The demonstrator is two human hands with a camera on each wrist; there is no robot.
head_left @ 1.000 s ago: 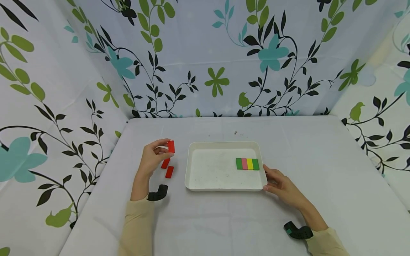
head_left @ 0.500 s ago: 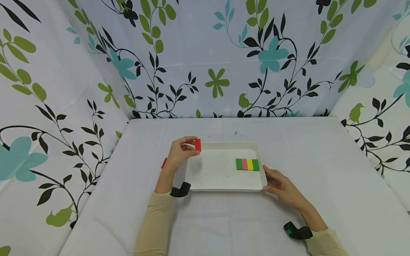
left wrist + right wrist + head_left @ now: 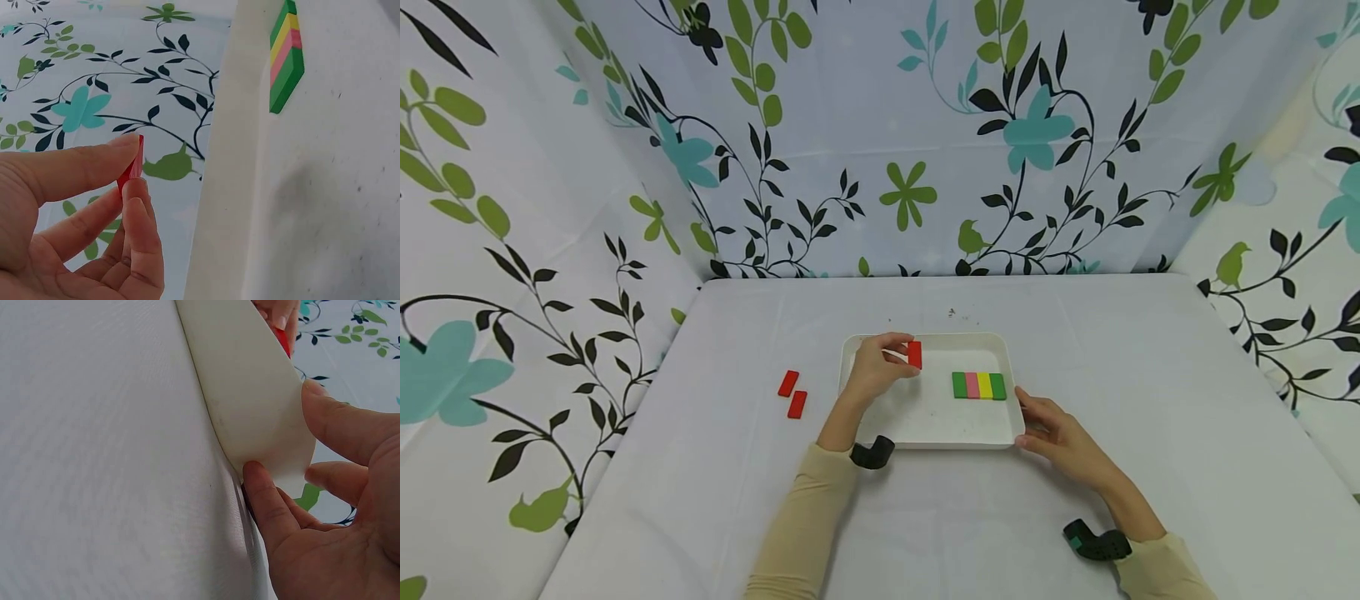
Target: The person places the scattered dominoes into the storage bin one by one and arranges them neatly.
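My left hand (image 3: 874, 367) is over the left half of a shallow white tray (image 3: 940, 427). Between thumb and fingertips it pinches a small flat red block (image 3: 914, 354), seen nearly edge-on in the left wrist view. Inside the tray, toward its right end, a row of coloured blocks (image 3: 979, 386) lies side by side: green, pink, yellow, green. My right hand (image 3: 1063, 437) holds the tray by its right end, with thumb and fingers at the wall and corner in the right wrist view.
Left of the tray, two more red blocks, an upper one (image 3: 788, 383) and a lower one (image 3: 797, 405), lie on the white-covered table (image 3: 715, 517). Small crumbs (image 3: 952, 312) show behind the tray. A leaf-patterned curtain (image 3: 850, 108) hangs beyond the table.
The left hand has carried the red block rightward from beside the other red blocks to above the tray. The right hand and the coloured row have stayed in place.
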